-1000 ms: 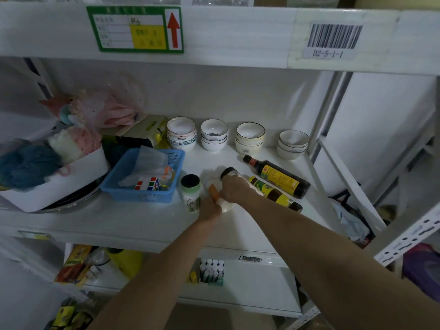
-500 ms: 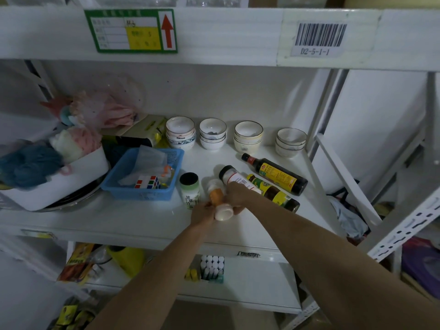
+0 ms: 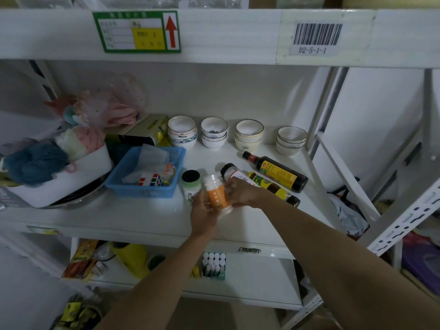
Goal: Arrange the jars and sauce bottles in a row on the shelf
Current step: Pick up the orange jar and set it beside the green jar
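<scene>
1. Where both arms reach in over the white shelf board (image 3: 133,217), a small clear plastic jar with an orange label and white cap (image 3: 216,196) is held above the surface, tilted, cap pointing away.
2. The left hand (image 3: 204,211) wraps the jar from below and the left; the right hand (image 3: 243,195) closes on its right side. Both hands grip this one jar.
3. A white jar with a black lid and pale green band (image 3: 190,183) stands upright just left of the held jar, beside a blue plastic mesh basket (image 3: 145,173).
4. A clear spice jar with a black cap and red-and-white label (image 3: 232,173) lies on its side, partly hidden behind the right hand.
5. A slim dark bottle with a green-yellow label (image 3: 273,188) lies flat, its base toward the front edge.
6. A larger dark sauce bottle with a yellow label and red-banded neck (image 3: 276,171) lies flat just behind it.
7. Four stacks of white ceramic bowls (image 3: 238,134) line the back wall.
</scene>
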A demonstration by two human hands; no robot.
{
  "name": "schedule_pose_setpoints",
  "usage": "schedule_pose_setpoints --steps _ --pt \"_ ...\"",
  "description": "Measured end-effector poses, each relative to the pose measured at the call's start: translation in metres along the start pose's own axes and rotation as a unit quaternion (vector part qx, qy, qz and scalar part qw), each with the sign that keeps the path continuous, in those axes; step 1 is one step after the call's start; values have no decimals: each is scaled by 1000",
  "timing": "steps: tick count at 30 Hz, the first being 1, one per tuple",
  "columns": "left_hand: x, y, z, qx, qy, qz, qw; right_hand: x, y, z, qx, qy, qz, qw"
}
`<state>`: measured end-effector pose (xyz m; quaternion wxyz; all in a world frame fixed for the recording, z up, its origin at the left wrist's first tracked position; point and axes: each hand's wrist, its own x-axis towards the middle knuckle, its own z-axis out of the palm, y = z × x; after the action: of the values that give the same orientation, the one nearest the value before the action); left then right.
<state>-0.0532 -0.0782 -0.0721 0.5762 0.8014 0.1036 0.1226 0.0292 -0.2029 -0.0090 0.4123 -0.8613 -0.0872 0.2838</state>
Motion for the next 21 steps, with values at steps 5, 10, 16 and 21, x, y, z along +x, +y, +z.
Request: schedule_pose_setpoints --steps 5,10,16,21 --pt "-8 2 3 83 39 84 992 -14 -16 -13 20 -65 33 997" --pt "-12 12 6 58 19 79 995 -28 -29 -23 -35 -35 19 999" --pt "-10 16 7 53 2 36 998 -22 -46 -21 -106 -15 53 993" --pt "-3 4 10 116 26 -23 993 -27 -66 -21 -184 -22 42 982"
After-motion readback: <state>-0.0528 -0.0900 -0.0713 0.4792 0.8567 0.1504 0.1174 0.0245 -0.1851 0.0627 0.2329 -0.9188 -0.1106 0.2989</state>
